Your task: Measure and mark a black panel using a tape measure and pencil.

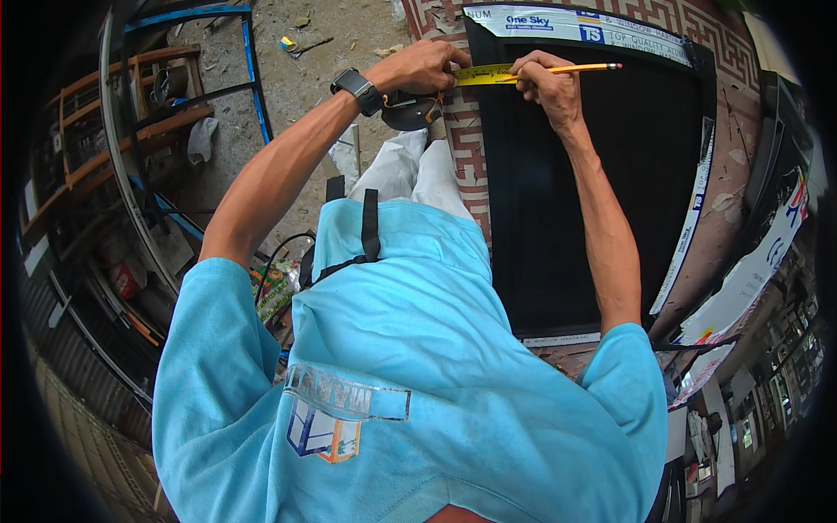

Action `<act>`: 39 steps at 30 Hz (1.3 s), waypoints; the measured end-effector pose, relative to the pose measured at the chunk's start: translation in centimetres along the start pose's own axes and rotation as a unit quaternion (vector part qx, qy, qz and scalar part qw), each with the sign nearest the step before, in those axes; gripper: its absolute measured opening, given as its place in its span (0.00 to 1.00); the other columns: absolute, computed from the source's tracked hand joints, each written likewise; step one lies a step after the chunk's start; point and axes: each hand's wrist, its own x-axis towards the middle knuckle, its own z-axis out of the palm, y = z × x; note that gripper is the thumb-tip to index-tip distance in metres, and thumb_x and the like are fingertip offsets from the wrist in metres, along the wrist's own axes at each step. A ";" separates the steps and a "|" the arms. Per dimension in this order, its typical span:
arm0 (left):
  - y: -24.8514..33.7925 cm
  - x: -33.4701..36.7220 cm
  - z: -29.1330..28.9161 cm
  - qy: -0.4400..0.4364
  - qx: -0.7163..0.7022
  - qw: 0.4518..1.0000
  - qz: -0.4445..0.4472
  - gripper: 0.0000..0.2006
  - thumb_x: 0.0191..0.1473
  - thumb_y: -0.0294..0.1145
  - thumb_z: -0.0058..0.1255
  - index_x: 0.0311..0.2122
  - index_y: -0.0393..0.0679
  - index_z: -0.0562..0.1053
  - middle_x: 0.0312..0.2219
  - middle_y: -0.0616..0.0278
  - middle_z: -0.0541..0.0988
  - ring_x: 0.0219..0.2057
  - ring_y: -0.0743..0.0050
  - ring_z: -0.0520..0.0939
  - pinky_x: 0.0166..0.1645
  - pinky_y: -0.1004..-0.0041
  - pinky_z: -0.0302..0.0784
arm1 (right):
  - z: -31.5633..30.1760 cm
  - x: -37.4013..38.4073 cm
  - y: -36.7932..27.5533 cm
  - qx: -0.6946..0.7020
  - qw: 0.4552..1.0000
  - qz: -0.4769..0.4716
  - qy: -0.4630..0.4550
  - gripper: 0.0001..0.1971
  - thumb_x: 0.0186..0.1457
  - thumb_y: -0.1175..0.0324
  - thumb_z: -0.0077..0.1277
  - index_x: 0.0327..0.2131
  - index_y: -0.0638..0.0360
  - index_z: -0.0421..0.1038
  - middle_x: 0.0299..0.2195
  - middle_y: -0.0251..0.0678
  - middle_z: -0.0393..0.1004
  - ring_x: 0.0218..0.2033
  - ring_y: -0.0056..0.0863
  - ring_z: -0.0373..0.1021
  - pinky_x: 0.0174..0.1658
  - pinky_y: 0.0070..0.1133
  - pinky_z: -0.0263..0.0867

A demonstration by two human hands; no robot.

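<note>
A yellow tape measure [481, 75] lies across the upper left edge of a large black framed panel [628, 183]. My left hand [413, 68] is closed on the tape at its left end, just outside the frame; the tape's case is not clearly visible. My right hand [549, 91] grips a yellow pencil [588, 68] above the panel, its eraser end pointing right. The fingers of that hand rest against the tape's right end, and they hide the pencil's tip. Strips of white printed protective film [575, 28] cling to the frame's edges.
Blue-edged metal frames [253, 74] and a wooden rack [131, 61] stand at the left. A patterned tile strip [468, 148] borders the panel. Film-wrapped pieces [741, 279] lean at the right. Small debris and a yellow-and-blue item [288, 44] lie on the rough floor.
</note>
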 end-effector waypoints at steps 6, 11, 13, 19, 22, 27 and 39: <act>0.0 0.0 0.1 -0.003 -0.004 1.000 -0.007 0.20 0.48 0.28 0.49 0.48 0.38 0.70 0.40 0.45 0.76 0.35 0.59 0.81 0.42 0.71 0.77 | -0.1 0.1 0.0 -0.010 1.000 -0.001 -0.008 0.10 0.51 0.67 0.45 0.24 0.60 0.74 0.17 0.29 0.71 0.16 0.11 0.66 0.19 0.09 0.63; 0.1 0.0 0.0 -0.011 -0.012 1.000 -0.016 0.20 0.47 0.28 0.49 0.48 0.38 0.70 0.41 0.45 0.76 0.34 0.59 0.81 0.42 0.71 0.77 | -0.5 0.3 0.5 0.005 1.000 0.000 -0.024 0.10 0.52 0.67 0.44 0.24 0.60 0.74 0.18 0.28 0.71 0.16 0.11 0.66 0.19 0.08 0.63; 0.2 0.0 0.0 -0.014 -0.011 1.000 -0.015 0.20 0.47 0.28 0.49 0.48 0.38 0.70 0.41 0.45 0.76 0.34 0.59 0.81 0.42 0.71 0.77 | -0.7 0.3 0.7 0.020 0.999 0.008 -0.027 0.10 0.53 0.67 0.44 0.24 0.59 0.74 0.18 0.28 0.71 0.16 0.10 0.66 0.19 0.08 0.63; 0.0 0.0 0.1 -0.005 -0.007 1.000 -0.008 0.20 0.48 0.28 0.49 0.48 0.38 0.70 0.41 0.46 0.76 0.34 0.60 0.81 0.41 0.71 0.77 | -0.9 0.5 0.7 -0.010 0.999 -0.009 -0.040 0.10 0.53 0.68 0.43 0.24 0.59 0.74 0.18 0.27 0.70 0.16 0.10 0.67 0.19 0.07 0.62; -0.4 0.1 0.3 -0.002 -0.006 1.000 0.001 0.20 0.48 0.28 0.49 0.48 0.38 0.70 0.41 0.45 0.76 0.34 0.61 0.81 0.41 0.71 0.77 | -0.8 0.4 0.5 -0.007 0.999 -0.001 -0.040 0.11 0.54 0.69 0.42 0.24 0.59 0.74 0.17 0.27 0.70 0.16 0.10 0.66 0.19 0.07 0.62; -0.3 0.1 0.3 -0.002 -0.011 1.000 -0.004 0.20 0.48 0.29 0.49 0.48 0.38 0.70 0.41 0.45 0.76 0.34 0.61 0.81 0.41 0.71 0.78 | -1.0 0.6 0.6 -0.009 0.999 -0.001 -0.049 0.12 0.54 0.69 0.41 0.24 0.58 0.74 0.18 0.27 0.70 0.16 0.10 0.66 0.18 0.08 0.62; -0.3 0.2 0.5 0.008 -0.008 1.000 -0.015 0.23 0.43 0.25 0.47 0.49 0.41 0.70 0.39 0.48 0.77 0.32 0.62 0.81 0.41 0.72 0.77 | -1.1 0.6 1.0 0.041 0.998 0.036 -0.032 0.12 0.51 0.66 0.41 0.24 0.58 0.74 0.16 0.28 0.70 0.15 0.10 0.66 0.17 0.07 0.58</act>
